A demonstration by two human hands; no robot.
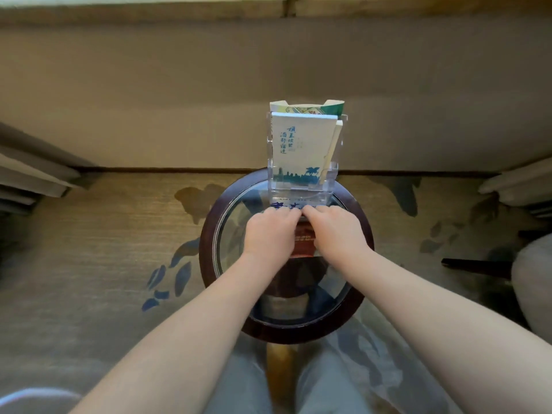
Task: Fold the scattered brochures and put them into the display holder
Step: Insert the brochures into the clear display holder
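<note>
A clear acrylic display holder (330,174) stands at the far edge of a small round glass-topped table (209,234). In it stands a white folded brochure (298,144) with blue writing, and a green-printed brochure (307,107) sticks up behind it. My left hand (270,231) and my right hand (336,230) lie side by side just in front of the holder, fingers curled down on a brochure (304,239) with red and blue print. Most of that brochure is hidden under my hands.
The table has a dark wooden rim and stands on a patterned carpet (119,249). A beige wall panel (179,100) rises behind it. Curtain folds (33,174) hang at the left and right. A grey cushion (531,282) sits at the right edge. My knees are under the table's near side.
</note>
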